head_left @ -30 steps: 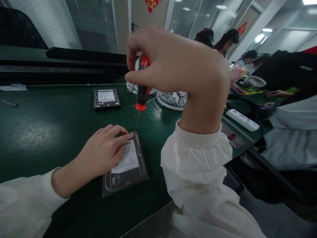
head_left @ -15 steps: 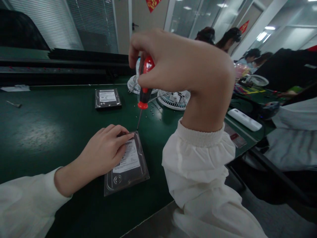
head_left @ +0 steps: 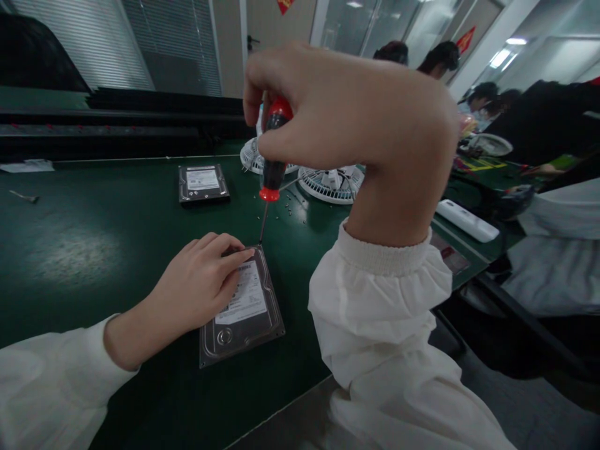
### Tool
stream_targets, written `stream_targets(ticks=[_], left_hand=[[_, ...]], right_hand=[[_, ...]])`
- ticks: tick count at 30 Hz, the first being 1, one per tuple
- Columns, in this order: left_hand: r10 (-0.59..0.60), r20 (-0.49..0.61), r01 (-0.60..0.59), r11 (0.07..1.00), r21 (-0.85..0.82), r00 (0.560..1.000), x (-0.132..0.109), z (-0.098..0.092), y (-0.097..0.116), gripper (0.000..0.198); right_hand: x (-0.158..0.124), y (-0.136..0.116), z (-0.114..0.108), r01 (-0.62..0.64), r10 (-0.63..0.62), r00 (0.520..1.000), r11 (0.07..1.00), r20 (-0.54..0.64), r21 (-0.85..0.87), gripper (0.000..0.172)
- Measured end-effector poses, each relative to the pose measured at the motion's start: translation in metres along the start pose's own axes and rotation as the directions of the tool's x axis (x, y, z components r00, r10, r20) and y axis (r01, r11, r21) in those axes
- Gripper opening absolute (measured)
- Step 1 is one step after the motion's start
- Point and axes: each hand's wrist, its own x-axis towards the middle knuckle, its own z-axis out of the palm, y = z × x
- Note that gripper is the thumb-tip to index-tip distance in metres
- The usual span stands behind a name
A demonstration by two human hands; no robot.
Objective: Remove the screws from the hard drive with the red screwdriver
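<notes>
A grey hard drive (head_left: 248,315) with a white label lies flat near the front edge of the dark green bench (head_left: 94,231). My left hand (head_left: 197,284) rests flat on its far left part, fingers stretched out and pressing it down. My right hand (head_left: 347,131) is raised above it, fingers pinched round the red and black handle of a screwdriver (head_left: 272,169). The thin shaft stands almost upright with its tip at the drive's far corner. Both arms wear white sleeves.
A second hard drive (head_left: 202,183) lies farther back. Two white fan grilles (head_left: 328,184) and several loose screws (head_left: 290,209) lie behind the screwdriver. A white bar-shaped device (head_left: 466,220) sits at right. Other people work at the right bench.
My right hand has shifted its finger grip on the screwdriver handle and the view has drifted slightly. My left hand and the drive have stayed put.
</notes>
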Motion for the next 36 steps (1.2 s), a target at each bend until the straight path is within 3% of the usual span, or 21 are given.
stream_targets(ticks=[6, 12, 15, 19, 23, 31, 36], left_hand=[[-0.005, -0.001, 0.005, 1.0, 0.0, 1.0, -0.002, 0.0, -0.001, 0.045], [-0.011, 0.006, 0.011, 1.0, -0.002, 1.0, 0.0, 0.0, 0.001, 0.045], [-0.013, 0.004, 0.013, 1.0, 0.001, 1.0, 0.0, 0.0, 0.001, 0.045], [-0.011, -0.003, 0.011, 1.0, -0.001, 1.0, 0.0, 0.002, 0.0, 0.045], [-0.009, -0.006, 0.009, 1.0, -0.003, 1.0, -0.001, 0.002, -0.001, 0.045], [-0.006, -0.017, 0.006, 1.0, 0.002, 1.0, 0.0, 0.001, 0.0, 0.045], [-0.003, -0.013, 0.003, 1.0, 0.006, 1.0, -0.001, 0.002, -0.001, 0.044]], right_hand=[[0.001, -0.001, 0.004, -0.001, 0.002, 0.999, 1.0, -0.046, 0.025, 0.039], [0.0, -0.005, 0.001, -0.031, 0.031, 1.0, 1.0, 0.001, -0.004, 0.042], [0.005, -0.004, 0.002, -0.011, 0.011, 1.0, 1.0, -0.02, 0.003, 0.038], [0.011, -0.003, 0.004, -0.09, 0.09, 0.996, 0.995, -0.018, -0.033, 0.024], [0.008, -0.003, 0.003, -0.018, 0.019, 1.0, 0.999, 0.021, -0.05, 0.037], [0.006, -0.005, -0.001, -0.029, 0.029, 0.999, 1.0, 0.028, -0.006, 0.03], [0.007, -0.003, -0.001, -0.006, 0.006, 0.999, 1.0, 0.044, -0.013, 0.034]])
